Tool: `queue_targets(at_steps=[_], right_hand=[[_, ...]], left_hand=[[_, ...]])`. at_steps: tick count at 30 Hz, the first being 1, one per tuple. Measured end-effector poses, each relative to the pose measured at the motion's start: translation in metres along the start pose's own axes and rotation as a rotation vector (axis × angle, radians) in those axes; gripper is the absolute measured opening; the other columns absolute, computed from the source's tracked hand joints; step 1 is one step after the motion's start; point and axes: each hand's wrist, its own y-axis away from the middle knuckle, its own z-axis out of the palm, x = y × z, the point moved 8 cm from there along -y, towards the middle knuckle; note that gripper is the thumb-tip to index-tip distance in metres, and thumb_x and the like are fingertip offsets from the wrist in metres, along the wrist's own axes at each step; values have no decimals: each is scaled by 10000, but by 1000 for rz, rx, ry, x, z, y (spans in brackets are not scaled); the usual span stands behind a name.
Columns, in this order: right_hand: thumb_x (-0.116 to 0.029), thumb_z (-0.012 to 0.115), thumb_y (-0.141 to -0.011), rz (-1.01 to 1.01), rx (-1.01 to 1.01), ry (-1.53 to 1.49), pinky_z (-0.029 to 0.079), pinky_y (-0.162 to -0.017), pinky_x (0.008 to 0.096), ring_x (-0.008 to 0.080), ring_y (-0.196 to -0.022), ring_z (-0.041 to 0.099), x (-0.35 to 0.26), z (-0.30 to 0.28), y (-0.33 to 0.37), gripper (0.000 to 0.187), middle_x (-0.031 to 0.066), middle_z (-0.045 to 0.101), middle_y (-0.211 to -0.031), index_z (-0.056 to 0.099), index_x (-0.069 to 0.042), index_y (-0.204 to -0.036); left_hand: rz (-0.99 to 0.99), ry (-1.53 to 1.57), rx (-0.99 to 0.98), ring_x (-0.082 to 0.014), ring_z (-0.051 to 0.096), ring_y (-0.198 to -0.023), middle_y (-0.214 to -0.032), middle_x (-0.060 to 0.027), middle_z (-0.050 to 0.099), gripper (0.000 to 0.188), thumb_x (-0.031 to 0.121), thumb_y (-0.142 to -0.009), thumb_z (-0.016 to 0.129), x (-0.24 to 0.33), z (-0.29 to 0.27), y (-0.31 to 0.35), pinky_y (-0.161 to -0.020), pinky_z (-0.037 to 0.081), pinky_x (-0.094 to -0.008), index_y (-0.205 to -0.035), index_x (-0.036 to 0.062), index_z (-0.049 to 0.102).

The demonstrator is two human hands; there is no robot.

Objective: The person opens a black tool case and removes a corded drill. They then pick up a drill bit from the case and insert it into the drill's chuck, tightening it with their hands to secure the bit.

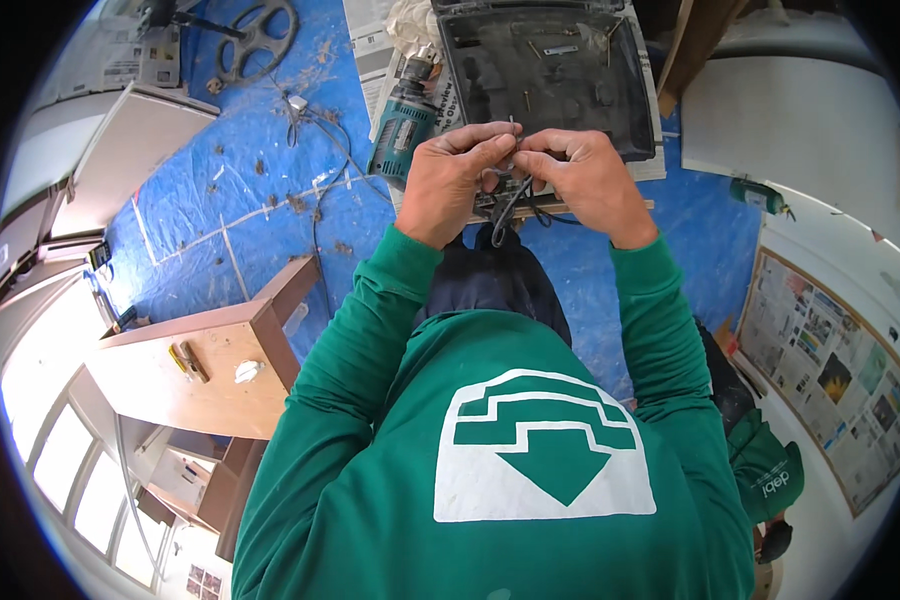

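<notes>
My left hand [454, 178] and my right hand [582, 176] meet over the near edge of an open black tool case [560, 90]. Both are closed, thumbs and fingertips pinched together around something small and thin that I cannot make out. A dark looped cable [502, 222] hangs just below the fingers. Left of the case, close to my left hand, lies a teal power drill [402, 132] with its chuck pointing away from me. Inside the case are a small flat metal piece [561, 50] and several loose screws or bits, one brassy screw [527, 100] among them.
Newspaper [373, 50] lies under the case and drill. Blue sheeting [190, 190] covers the floor, with debris and a trailing cord [318, 215]. A wooden cabinet piece [195, 370] stands left. Another person in a green cap [770, 465] is at the lower right.
</notes>
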Motion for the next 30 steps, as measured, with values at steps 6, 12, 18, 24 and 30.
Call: queue_targets(at_steps=[6, 12, 18, 24, 30], right_hand=[[-196, 691, -1027, -26, -23, -9, 548, -684, 291, 113, -732, 653, -14, 15, 7, 271, 55, 765, -864, 804, 40, -1097], [-191, 658, -1051, 13, -33, -32, 552, -692, 297, 116, -768, 654, -15, 27, 14, 264, 47, 769, -918, 789, 30, -1113], [-203, 651, -1074, 27, -35, -87, 515, -663, 259, 84, -766, 628, -12, 37, 19, 255, 21, 758, -913, 789, 8, -1115], [-212, 685, -1067, 23, 20, -146, 491, -645, 231, 56, -754, 609, -10, 39, 24, 244, 9, 753, -897, 795, 3, -1098], [-214, 723, -1038, 49, 55, -182, 524, -644, 255, 71, -752, 629, -5, 37, 27, 232, 12, 752, -879, 802, 3, -1057]], left_hand=[[1, 34, -27, -76, 637, -807, -984, -29, 762, 289, 146, -1016, 792, 11, -4, 11, -667, 482, -226, -1257, -13, 781], [-2, -25, -57, -63, 607, -776, -964, -4, 743, 301, 127, -1012, 793, 19, -8, 17, -654, 468, -213, -1286, 4, 768], [12, -42, -86, -63, 566, -760, -957, 6, 733, 322, 140, -995, 811, 21, -14, 19, -657, 462, -230, -1282, -2, 776], [-12, 15, -124, -70, 583, -746, -942, -13, 733, 313, 127, -994, 811, 15, -14, 17, -645, 461, -229, -1262, -30, 771], [-32, 42, -127, -79, 593, -729, -922, -27, 732, 302, 113, -993, 810, 13, -10, 19, -637, 470, -224, -1248, -44, 769]])
